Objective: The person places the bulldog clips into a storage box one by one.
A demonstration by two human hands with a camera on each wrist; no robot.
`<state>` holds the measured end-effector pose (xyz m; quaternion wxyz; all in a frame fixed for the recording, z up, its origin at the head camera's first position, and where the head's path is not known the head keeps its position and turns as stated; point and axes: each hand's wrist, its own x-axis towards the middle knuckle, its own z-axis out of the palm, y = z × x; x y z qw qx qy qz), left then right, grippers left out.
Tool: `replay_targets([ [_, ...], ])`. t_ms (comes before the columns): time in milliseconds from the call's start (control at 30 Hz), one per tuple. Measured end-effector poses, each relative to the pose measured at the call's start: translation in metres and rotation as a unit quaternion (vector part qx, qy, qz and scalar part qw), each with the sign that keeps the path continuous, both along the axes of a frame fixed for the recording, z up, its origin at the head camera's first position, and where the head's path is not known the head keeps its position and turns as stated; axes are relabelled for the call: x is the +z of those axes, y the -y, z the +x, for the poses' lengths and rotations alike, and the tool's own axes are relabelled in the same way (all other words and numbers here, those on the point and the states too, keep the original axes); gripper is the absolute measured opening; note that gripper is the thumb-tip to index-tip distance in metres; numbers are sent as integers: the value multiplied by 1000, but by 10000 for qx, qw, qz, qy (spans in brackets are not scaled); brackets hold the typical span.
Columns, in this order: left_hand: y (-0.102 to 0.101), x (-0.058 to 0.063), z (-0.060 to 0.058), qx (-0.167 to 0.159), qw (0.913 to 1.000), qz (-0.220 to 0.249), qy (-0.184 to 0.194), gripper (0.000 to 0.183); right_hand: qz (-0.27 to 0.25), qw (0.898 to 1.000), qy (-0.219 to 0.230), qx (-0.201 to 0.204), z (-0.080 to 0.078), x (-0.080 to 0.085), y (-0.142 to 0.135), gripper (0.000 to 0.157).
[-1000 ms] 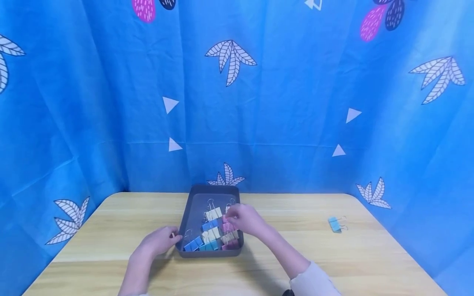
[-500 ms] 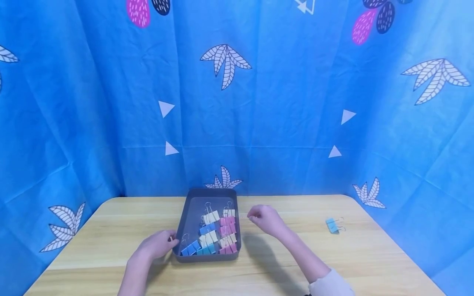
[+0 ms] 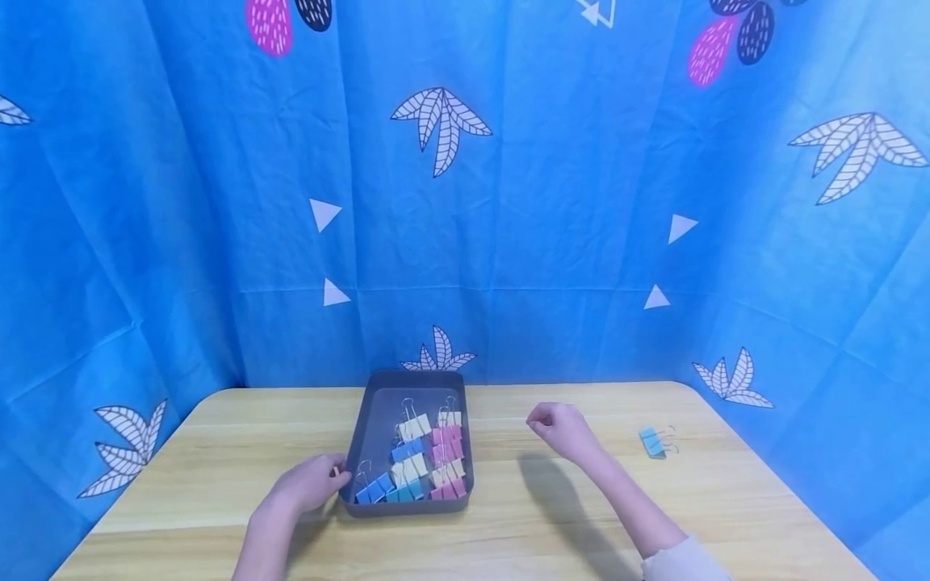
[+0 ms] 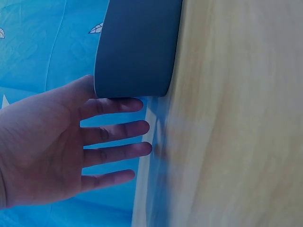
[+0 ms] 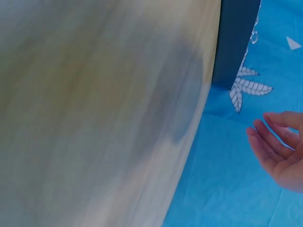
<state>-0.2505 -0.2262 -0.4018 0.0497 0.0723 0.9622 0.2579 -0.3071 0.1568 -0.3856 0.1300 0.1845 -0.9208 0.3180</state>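
A dark grey rectangular tray [image 3: 361, 420] stands on the wooden table in the head view. Inside it, binder clips stand in two rough rows; among them are a pale yellow clip [image 3: 414, 427], a pink clip [image 3: 448, 489] and a blue clip [image 3: 374, 488]. At the tray's left wall, my left hand [image 3: 308, 482] pinches the rim between thumb and index finger. The left wrist view shows its other fingers [image 4: 116, 152] straight and spread. My right hand [image 3: 565, 430] hovers right of the tray, fingers loosely curled, holding nothing; the right wrist view shows its fingers [image 5: 265, 146] too.
A light blue binder clip [image 3: 652, 442] lies alone on the right part of the table [image 3: 494, 549], its wire handles pointing right. Behind the table and along both sides hangs a blue curtain [image 3: 552, 202] with leaf prints.
My right hand has drawn back from the clips in the tray and moved right, over the table. The left hand keeps its place at the tray. The head view has shifted slightly.
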Motion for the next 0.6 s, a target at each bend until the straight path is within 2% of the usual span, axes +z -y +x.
replay_targets([
  [267, 0, -1, 0, 36, 10000, -12, -25, 41, -244, 9993, 292, -52, -1, -6, -25, 4],
  [600, 0, -3, 1, 68, 9999, 26, -70, 41, -19, 9973, 427, -600, -2, -13, -66, 6],
])
